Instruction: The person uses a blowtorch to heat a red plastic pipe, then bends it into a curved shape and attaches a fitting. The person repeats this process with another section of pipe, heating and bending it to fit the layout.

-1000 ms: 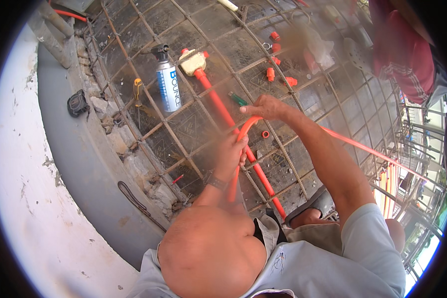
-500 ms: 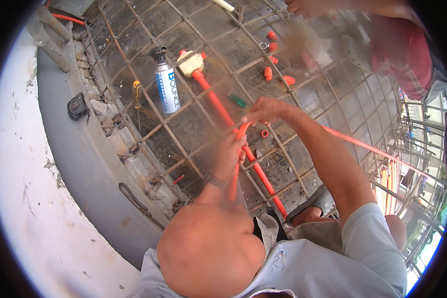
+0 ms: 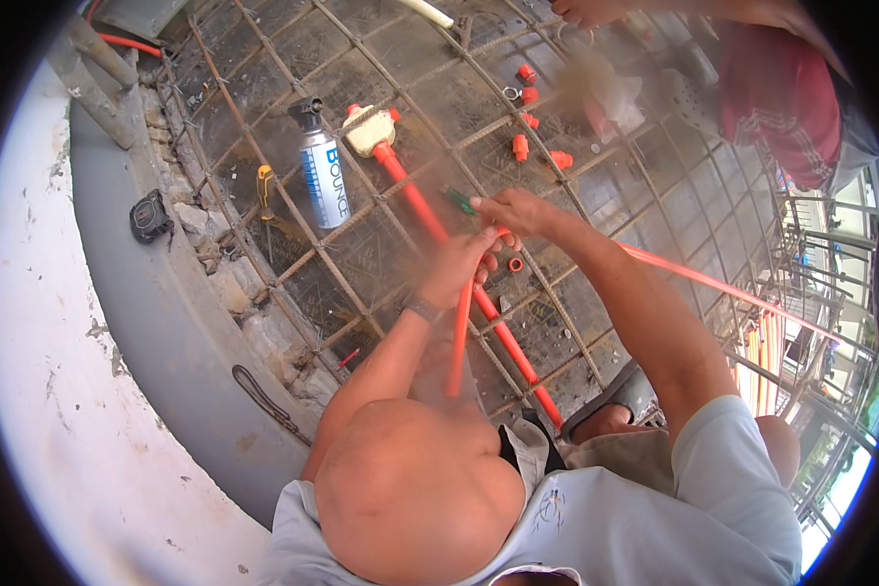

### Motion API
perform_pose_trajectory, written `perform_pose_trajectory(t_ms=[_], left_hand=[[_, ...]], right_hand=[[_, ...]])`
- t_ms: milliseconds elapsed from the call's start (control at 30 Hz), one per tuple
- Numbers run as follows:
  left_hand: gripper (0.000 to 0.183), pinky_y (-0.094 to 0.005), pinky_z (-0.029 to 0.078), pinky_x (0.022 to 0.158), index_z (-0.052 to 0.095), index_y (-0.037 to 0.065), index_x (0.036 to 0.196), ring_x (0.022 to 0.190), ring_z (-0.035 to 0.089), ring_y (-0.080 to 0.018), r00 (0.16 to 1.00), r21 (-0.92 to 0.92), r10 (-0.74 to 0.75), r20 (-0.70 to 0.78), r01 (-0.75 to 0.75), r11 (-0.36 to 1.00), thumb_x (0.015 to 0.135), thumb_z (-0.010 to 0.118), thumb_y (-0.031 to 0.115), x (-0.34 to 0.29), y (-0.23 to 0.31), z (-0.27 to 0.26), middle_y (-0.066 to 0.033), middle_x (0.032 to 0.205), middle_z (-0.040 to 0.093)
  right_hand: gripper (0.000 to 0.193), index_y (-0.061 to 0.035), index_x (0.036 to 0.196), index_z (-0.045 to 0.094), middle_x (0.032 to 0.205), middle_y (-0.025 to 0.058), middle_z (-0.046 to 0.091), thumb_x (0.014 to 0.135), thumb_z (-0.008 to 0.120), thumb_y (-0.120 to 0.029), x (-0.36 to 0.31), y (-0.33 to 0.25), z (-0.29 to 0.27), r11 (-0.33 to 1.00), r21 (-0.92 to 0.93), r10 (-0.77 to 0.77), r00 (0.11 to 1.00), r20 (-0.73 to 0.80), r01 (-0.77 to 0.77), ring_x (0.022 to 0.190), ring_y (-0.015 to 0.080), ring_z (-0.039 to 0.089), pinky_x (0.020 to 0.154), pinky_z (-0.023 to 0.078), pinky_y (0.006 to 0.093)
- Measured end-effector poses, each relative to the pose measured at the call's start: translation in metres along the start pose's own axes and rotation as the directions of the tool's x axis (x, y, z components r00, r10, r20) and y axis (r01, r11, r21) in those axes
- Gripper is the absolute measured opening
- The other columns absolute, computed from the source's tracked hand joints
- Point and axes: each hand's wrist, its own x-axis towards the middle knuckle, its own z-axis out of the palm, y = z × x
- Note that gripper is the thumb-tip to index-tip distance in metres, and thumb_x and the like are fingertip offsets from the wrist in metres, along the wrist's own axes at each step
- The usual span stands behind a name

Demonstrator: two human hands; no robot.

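Note:
My left hand [image 3: 454, 266] is closed around a short orange pipe [image 3: 457, 342] that hangs down toward my chest. My right hand [image 3: 518, 213] sits just above it at the pipe's bent upper end and grips a green-handled tool [image 3: 459, 200]. A thin orange pipe [image 3: 713, 285] runs from under my right hand off to the right. Below both hands a long orange pipe [image 3: 415, 200] lies on the rebar mesh [image 3: 264, 59], leading to a white junction box [image 3: 371, 132].
A spray can [image 3: 322, 176], a yellow-handled screwdriver [image 3: 264, 186] and several orange fittings [image 3: 525, 119] lie on the mesh. A black tape measure [image 3: 149, 215] rests on the grey curved edge [image 3: 156, 322]. Another person in red [image 3: 781, 98] works at the top right.
My hands have stayed on the short pipe with almost no shift. The other person's arm and hand have come into view along the top edge.

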Motion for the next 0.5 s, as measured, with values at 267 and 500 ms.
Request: perform_pose_trajectory(t_ms=[267,500], left_hand=[[0.045,-0.0242,0.037,0.045,0.063,0.004,0.099,0.051,0.045,-0.006,0.989,-0.054,0.091,-0.116,-0.098,0.994,0.108,0.06,0.048,-0.001,-0.009,0.009,0.0005,0.07,0.055],[0.045,-0.0248,0.037,0.046,0.063,0.004,0.102,0.052,0.045,-0.0058,0.987,-0.077,0.125,-0.103,-0.133,0.988,0.107,0.06,0.049,-0.002,-0.004,0.01,0.0004,0.071,0.055]], right_hand=[[0.08,0.0002,0.097,0.076,0.072,0.0123,0.071,0.101,0.045,-0.074,-0.026,0.026,-0.014,0.99,0.024,0.139,0.99,0.02,-0.139,0.068,0.0225,0.072,0.066,0.057,0.0412],[0.078,-0.0008,0.109,0.075,0.067,0.0086,0.062,0.1,0.049,-0.074,-0.037,0.029,-0.027,0.992,-0.004,0.123,0.992,-0.017,-0.123,0.059,0.0191,0.063,0.058,0.051,0.0398]])
